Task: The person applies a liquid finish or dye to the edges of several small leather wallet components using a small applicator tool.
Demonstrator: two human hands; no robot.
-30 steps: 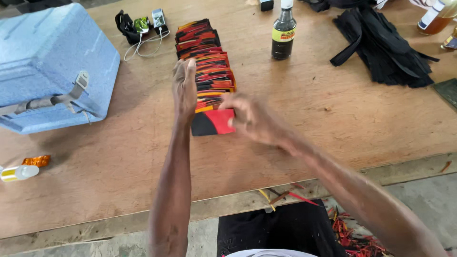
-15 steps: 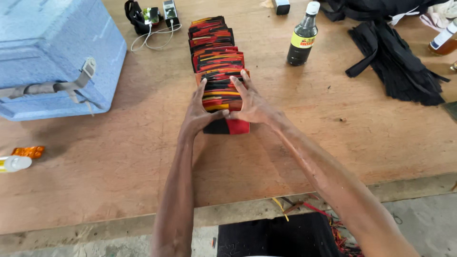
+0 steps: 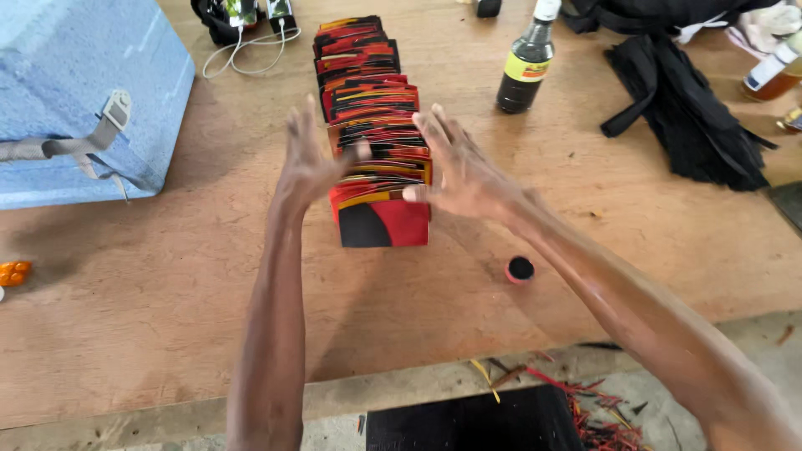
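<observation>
Both hands — left hand [image 3: 313, 163], right hand [image 3: 458, 171] — lifted, fingers spread, seemingly off packet row [image 3: 373, 125].

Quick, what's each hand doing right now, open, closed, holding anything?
Left hand: open, holding nothing, beside the row of red and black folded pieces.
Right hand: open, holding nothing, thumb at the row's near end.

Worn wooden table [image 3: 167, 317], grey concrete floor [image 3: 752, 342] below, soft daylight

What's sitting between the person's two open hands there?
In the head view, the near end of a long row of red, black and orange folded pieces stands between the left hand and right hand.
</observation>
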